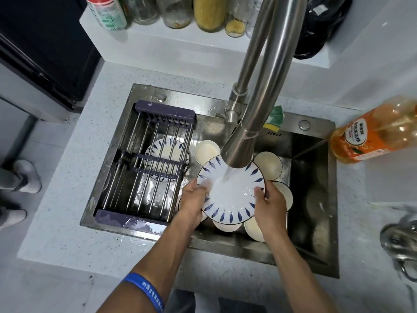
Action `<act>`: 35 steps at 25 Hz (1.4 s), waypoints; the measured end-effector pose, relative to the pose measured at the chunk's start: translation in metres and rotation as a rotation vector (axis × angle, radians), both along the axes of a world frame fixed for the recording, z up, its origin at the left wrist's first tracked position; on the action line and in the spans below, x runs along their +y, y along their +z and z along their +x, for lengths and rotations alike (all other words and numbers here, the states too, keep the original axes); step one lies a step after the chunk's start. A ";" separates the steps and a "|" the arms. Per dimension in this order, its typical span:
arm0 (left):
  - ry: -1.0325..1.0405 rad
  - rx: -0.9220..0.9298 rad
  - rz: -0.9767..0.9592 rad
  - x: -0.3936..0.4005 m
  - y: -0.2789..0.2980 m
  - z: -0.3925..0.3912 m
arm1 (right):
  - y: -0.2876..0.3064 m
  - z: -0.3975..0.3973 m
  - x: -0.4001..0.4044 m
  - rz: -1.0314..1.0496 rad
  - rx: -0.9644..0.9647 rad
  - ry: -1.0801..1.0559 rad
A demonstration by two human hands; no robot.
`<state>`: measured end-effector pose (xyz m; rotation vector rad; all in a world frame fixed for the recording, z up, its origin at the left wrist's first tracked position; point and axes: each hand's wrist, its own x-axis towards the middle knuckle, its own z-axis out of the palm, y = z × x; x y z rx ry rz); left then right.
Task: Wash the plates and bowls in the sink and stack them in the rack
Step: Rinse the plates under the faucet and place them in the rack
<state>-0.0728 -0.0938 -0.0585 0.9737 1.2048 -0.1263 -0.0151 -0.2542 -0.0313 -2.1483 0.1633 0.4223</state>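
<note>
A white plate with blue leaf marks [228,208] is held under the running faucet [241,150], and water splashes on its middle. My left hand [194,199] grips its left rim, thumb on top. My right hand [268,204] grips its right rim. Several cream bowls [268,166] lie in the steel sink [313,199] beneath and around the plate. A dark-framed wire rack [144,166] spans the sink's left half. Below the rack's bars lies another blue-patterned plate [165,150].
A green and yellow sponge [274,118] sits on the sink's back ledge. An orange bottle [372,134] stands at the right on the counter. Jars line the shelf at the back [176,12]. A metal lid [401,242] lies at the far right.
</note>
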 end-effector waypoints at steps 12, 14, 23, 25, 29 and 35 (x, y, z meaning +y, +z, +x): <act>0.073 -0.126 0.162 -0.006 0.028 -0.005 | -0.029 -0.014 0.040 0.643 0.679 -0.555; -0.121 -0.135 0.231 0.010 0.027 -0.006 | -0.032 -0.011 0.046 0.545 0.606 -0.443; -0.304 -0.050 0.338 0.030 0.027 -0.018 | -0.031 -0.004 0.032 0.496 0.573 -0.388; -0.702 0.022 0.721 0.017 0.014 -0.030 | -0.021 -0.007 0.028 0.390 0.516 -0.344; -1.262 0.132 0.857 -0.009 -0.009 -0.009 | -0.005 -0.018 0.020 0.342 0.494 -0.318; -1.415 -0.194 0.773 -0.019 0.006 0.021 | -0.010 -0.029 0.031 0.634 0.635 -0.404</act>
